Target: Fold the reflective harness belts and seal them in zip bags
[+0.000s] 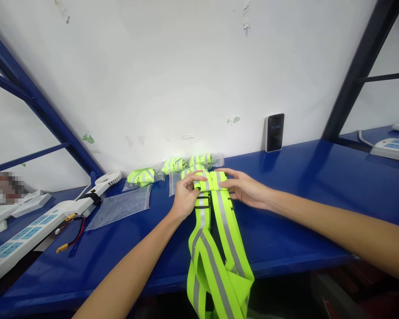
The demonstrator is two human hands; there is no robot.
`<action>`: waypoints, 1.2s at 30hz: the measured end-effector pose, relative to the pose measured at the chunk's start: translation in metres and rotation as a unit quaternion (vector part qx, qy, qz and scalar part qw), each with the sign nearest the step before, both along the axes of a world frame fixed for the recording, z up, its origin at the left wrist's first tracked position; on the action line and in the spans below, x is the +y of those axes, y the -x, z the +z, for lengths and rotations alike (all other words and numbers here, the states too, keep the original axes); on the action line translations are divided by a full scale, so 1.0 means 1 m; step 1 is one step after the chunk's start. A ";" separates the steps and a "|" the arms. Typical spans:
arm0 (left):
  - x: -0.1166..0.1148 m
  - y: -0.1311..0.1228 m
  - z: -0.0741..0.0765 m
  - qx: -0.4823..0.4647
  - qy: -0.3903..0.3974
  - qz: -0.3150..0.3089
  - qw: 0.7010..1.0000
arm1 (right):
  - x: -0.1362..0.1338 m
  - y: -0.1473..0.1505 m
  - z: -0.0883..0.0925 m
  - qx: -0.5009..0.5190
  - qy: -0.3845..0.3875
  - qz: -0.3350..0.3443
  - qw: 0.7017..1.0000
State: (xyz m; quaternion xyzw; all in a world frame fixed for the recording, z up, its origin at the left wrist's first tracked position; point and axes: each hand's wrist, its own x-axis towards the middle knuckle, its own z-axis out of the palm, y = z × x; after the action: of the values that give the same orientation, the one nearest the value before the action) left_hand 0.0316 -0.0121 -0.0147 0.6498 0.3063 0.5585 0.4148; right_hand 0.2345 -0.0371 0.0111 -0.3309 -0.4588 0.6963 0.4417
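A neon yellow-green reflective harness (217,252) with grey stripes lies partly on the blue table, its straps hanging over the front edge toward me. Its far end is folded into a flat bundle. My left hand (186,195) pinches the left side of this fold, thumb below and fingers on top. On the right side, my right hand (241,188) grips the fold between thumb and fingers. Black strap sliders (202,202) show just below the bundle. Just behind the hands lie several bagged yellow-green harnesses (174,165).
An unfilled clear zip bag (119,208) lies left on the blue table (286,230). Farther left are a white power strip (26,235), a small fan (109,178) and a cable with yellow connectors (76,232). A black-faced clock (274,133) stands by the wall.
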 end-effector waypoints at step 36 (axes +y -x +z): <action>-0.015 -0.016 0.003 -0.096 0.270 -0.116 0.951 | -0.004 0.003 -0.013 -0.184 -0.369 -0.159 0.897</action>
State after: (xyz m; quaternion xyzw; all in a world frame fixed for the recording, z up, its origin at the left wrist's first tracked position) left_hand 0.0474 -0.0272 -0.0121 0.4878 0.3270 0.4626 0.6642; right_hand 0.2320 -0.0408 -0.0016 -0.3353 -0.6970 0.3242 0.5447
